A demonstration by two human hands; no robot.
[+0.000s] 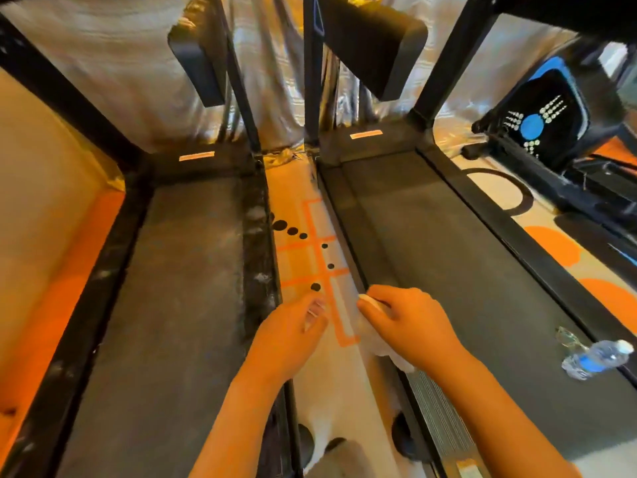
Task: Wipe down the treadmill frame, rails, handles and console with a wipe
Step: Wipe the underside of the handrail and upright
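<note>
One wide-angle head view, facing forward and down, close above a treadmill rail [350, 236]

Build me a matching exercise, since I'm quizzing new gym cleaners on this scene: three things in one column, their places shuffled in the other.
Things:
1. wipe
2. water bottle
3. left hand

Places:
A. over the patterned floor between the two treadmills
B. lying on its side at the right edge of the right treadmill
C. under the right hand, on the right treadmill's left rail

Pairs: 1-C, 2-B, 3-A.
</note>
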